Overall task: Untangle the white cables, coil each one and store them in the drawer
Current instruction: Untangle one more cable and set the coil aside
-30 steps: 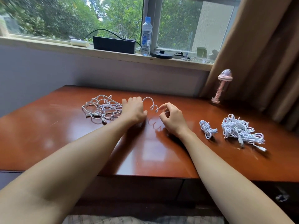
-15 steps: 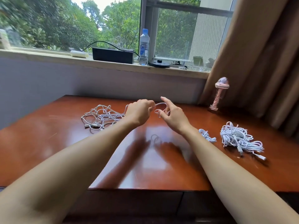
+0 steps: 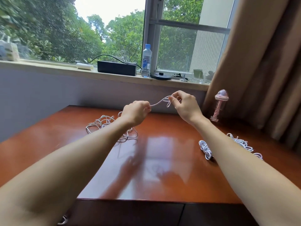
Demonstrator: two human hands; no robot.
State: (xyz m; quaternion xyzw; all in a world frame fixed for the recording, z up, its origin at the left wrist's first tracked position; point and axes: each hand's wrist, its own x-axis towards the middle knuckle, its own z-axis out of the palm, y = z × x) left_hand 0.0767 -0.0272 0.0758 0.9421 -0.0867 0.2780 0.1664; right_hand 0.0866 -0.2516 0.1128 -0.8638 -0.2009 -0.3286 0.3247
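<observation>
Both hands are raised above the red-brown desk (image 3: pixel 162 168), holding one white cable (image 3: pixel 158 102) between them. My left hand (image 3: pixel 136 112) grips the cable in a curled fist. My right hand (image 3: pixel 184 106) pinches a small loop of it between thumb and fingers. From the left hand the cable trails down to a loose white tangle (image 3: pixel 104 123) on the desk, partly hidden by my left forearm. A small coiled cable (image 3: pixel 205 149) and a larger bundle (image 3: pixel 242 143) lie at the right, partly behind my right forearm. Drawer fronts (image 3: pixel 130 214) show under the desk's front edge.
A pink handheld fan (image 3: pixel 219 105) stands at the desk's back right beside a brown curtain (image 3: pixel 263 62). The window sill holds a black box (image 3: pixel 116 68), a water bottle (image 3: pixel 146 60), a white cylinder (image 3: pixel 84 66) and small items.
Both hands rose from the desk, lifting the cable end into the air. The right hand now pinches a small loop. The camera tilted upward.
</observation>
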